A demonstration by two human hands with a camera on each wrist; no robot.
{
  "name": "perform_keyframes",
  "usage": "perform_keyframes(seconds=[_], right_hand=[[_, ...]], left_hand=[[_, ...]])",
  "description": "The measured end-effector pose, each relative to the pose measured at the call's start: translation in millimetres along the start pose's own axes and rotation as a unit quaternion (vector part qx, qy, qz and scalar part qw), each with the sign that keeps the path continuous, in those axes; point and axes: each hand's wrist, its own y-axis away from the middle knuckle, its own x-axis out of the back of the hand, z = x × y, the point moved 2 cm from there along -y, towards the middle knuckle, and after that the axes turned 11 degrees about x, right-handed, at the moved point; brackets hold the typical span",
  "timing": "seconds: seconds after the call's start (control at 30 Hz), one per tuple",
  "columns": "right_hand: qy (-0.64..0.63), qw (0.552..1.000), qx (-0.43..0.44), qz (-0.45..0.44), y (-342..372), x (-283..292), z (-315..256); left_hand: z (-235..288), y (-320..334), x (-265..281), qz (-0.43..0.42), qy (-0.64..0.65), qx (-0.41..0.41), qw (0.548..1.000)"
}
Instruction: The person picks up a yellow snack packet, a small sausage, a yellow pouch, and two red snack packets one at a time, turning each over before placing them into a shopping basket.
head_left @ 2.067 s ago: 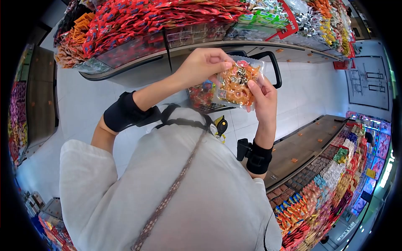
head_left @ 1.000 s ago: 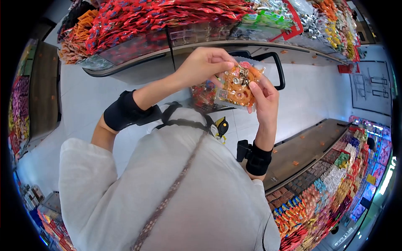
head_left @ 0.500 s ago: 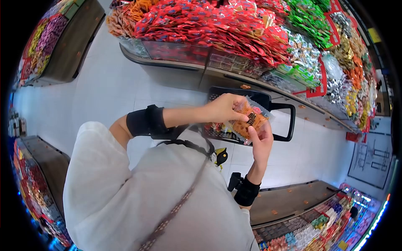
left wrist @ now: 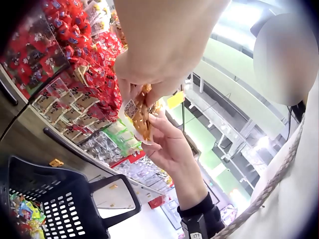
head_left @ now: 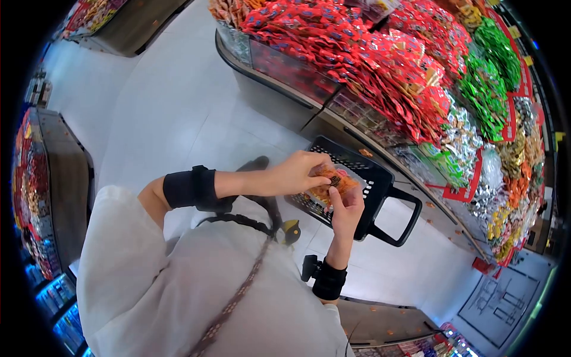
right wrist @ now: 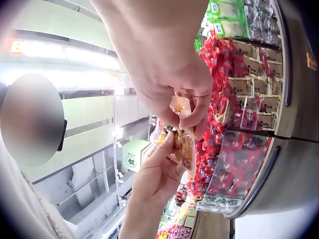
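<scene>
In the head view, a clear packet of orange snack food [head_left: 343,184] is pinched between both hands above a black basket [head_left: 383,178]. The left hand [head_left: 300,172] grips its left side, thumb on the front; the right hand [head_left: 347,211] pinches it from the right. The left wrist view shows the packet [left wrist: 142,119] creased, its upper part covered by the left hand [left wrist: 154,55], with the right hand [left wrist: 169,149] at its side. In the right wrist view, fingers of the right hand [right wrist: 169,74] pinch one edge of the packet [right wrist: 183,147].
Heaped red packets [head_left: 357,53] and green packets [head_left: 488,77] fill a display counter at the upper right. The basket's handle [head_left: 419,220] points toward the lower right. Another display stand [head_left: 59,178] is at the left. White tiled floor [head_left: 154,113] lies between them.
The head view has turned, so the counter and basket appear tilted. Both hands and the packet sit lower and slightly left in it. Both hands still hold the packet.
</scene>
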Motion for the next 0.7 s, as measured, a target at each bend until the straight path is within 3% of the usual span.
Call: perform_keyframes(seconds=[0.2, 0.5, 0.6, 0.7], right_hand=[[-0.037, 0.997, -0.013, -0.07, -18, -38, 0], [0.012, 0.993, 0.03, -0.117, -37, -101, -8], [0.006, 0.988, 0.042, -0.147, -40, -130, -16], [0.015, 0.98, 0.086, -0.179, -41, -163, -19]], left_hand=[[-16, 21, 32, 0.045, 0.042, 0.055, 0.997], [-40, 51, 92, 0.068, 0.144, 0.002, 0.987], [-44, 62, 129, 0.042, 0.098, 0.023, 0.994], [-47, 76, 166, 0.066, 0.066, -0.014, 0.995]])
